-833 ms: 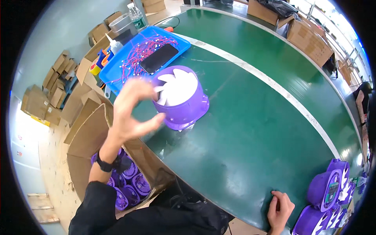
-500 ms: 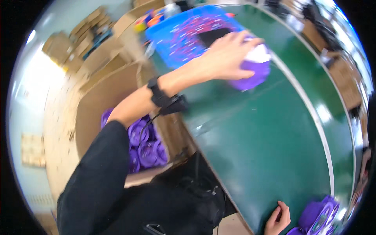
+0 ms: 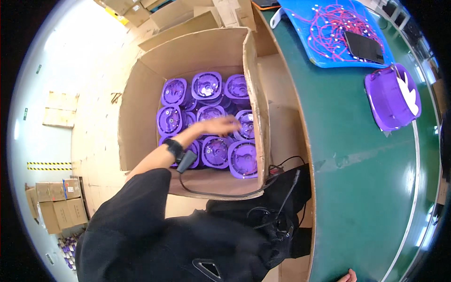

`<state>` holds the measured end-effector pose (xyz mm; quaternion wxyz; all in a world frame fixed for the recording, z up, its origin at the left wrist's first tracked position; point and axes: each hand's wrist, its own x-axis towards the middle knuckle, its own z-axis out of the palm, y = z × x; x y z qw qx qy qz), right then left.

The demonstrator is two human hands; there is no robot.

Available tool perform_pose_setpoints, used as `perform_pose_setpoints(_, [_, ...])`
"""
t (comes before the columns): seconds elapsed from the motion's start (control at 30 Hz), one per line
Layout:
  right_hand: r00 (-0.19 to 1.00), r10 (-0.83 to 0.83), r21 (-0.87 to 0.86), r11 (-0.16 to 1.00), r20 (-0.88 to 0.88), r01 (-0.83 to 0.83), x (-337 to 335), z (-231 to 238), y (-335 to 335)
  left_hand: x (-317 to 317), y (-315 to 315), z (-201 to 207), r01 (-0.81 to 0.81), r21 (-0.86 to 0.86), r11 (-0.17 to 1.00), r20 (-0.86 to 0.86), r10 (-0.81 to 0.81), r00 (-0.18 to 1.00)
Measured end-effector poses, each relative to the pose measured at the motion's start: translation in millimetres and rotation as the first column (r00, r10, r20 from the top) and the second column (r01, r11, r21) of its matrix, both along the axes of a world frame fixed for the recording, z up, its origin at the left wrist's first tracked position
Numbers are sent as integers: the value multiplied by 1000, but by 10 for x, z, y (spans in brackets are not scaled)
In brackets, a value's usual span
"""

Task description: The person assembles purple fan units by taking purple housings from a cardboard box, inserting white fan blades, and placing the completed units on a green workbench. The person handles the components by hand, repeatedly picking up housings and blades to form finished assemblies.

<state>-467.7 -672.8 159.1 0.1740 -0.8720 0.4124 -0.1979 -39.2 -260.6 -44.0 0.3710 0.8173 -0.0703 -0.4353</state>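
My left hand (image 3: 220,126) is inside a large cardboard box (image 3: 143,113), over several purple plastic housings (image 3: 216,151). Its fingers are stretched out, slightly blurred, near a housing (image 3: 246,124) by the box's right wall; nothing shows in its grasp. Round that wrist is a black band with a cabled module (image 3: 187,160). Only fingertips of my right hand (image 3: 348,276) show at the lower edge, over the green table; the rest is out of view. On the table at the upper right stands another purple housing (image 3: 383,101) with a white part (image 3: 408,96) inside.
A blue tray (image 3: 307,44) with tangled pink-red wires (image 3: 329,30) and a black phone-like slab (image 3: 364,47) lies on the green table (image 3: 361,197). The table's edge runs beside the box. More cardboard boxes (image 3: 61,204) stand at the far left.
My left hand has left the purple housing on the table and moved left and down into the cardboard box. The view has swung toward the box, leaving less of my right hand visible.
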Motion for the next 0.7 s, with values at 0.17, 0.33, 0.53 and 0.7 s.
perform_pose_setpoints(0.17, [999, -20, 36, 999, 29, 19, 2, -43, -12, -488, -61, -787, 401, -122, 908, 304, -350, 886])
perform_pose_setpoints(0.33, [1000, -25, -79, 997, -18, 23, 8, -73, 19, -529, 112, -505, -51, -237, 970, -150, 15, 989])
perform_pose_setpoints(0.53, [998, -31, -99, 995, -50, 26, 38, -28, 83, -297, 776, -153, -428, -311, 849, -441, 270, 856])
perform_pose_setpoints(0.7, [999, 48, -100, 994, 14, -47, -3, -96, -25, -150, 1937, -220, -770, -537, 345, -680, 364, 637])
